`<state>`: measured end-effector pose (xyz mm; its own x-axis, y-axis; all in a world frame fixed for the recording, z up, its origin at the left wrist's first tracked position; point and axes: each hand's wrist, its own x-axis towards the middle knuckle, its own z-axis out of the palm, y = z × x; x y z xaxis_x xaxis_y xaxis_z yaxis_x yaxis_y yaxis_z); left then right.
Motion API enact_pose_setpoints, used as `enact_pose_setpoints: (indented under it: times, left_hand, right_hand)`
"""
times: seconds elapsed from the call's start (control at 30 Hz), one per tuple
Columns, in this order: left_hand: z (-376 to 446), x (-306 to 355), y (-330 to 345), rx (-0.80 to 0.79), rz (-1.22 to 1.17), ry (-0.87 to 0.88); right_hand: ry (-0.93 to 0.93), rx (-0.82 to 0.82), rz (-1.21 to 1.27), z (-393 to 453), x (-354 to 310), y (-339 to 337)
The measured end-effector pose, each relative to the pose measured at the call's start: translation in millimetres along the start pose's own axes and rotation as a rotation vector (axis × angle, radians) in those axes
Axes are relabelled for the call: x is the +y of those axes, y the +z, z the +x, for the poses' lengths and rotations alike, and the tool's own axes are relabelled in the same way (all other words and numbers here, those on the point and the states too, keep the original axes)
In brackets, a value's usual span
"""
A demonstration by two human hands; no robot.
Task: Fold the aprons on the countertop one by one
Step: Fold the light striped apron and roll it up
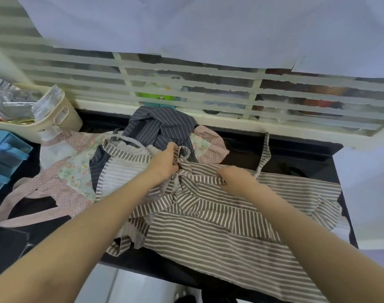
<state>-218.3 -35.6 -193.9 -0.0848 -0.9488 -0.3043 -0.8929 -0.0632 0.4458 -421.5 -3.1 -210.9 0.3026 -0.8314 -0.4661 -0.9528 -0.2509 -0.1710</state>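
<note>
While the brown-striped apron point(241, 226) lies spread across the tabletop's point(306, 158) right half, my left hand point(164, 164) clamps its grip on the bunched ties and my right hand point(235, 179) pinches its upper hem; the navy striped apron point(162, 127) and pink floral apron point(75, 173) sit heaped toward the back-left.

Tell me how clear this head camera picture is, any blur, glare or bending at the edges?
Head view: wide-angle bending curves the window bars and black countertop; lighting is soft and even, no harsh glare; the brown striped apron and both the left hand and right hand are fairly sharp; the beige basket at far left is slightly smeared.
</note>
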Motion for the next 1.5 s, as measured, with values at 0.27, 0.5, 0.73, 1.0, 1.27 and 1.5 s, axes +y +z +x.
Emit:
enact_pose_setpoints:
  times: [0.27, 0.5, 0.73, 1.0, 1.27, 1.5]
  left_hand:
    - [-26.1, -28.0, -55.2, 0.185, -1.395, -0.326]
    - [-73.6, -25.1, -60.5, -0.276, 0.107, -0.165]
    - [-81.9, 2.8, -57.1, -0.017, 0.881, 0.019]
    - [-55.8, 37.3, -11.1, -0.486, 0.888, 0.553]
    - [-45.1, 29.0, -15.0, -0.187, 0.804, 0.593]
    - [-27.4, 61.1, -2.1, -0.427, 0.876, 0.579]
  right_hand:
    - [0.372, 0.119, -0.12, -41.7, 19.8, -20.2]
    - [0.426, -0.202, -0.09, -79.6, 12.1, -13.6]
    - [0.426, -0.343, 0.019, -97.3, 15.3, 15.3]
    - [0.276, 0.011, 0.295, -95.0, 28.2, -0.7]
    - [0.346, 0.101, 0.807, -122.2, 84.0, -34.9]
    - [0.237, 0.337, 0.716, -93.9, 65.1, -42.7]
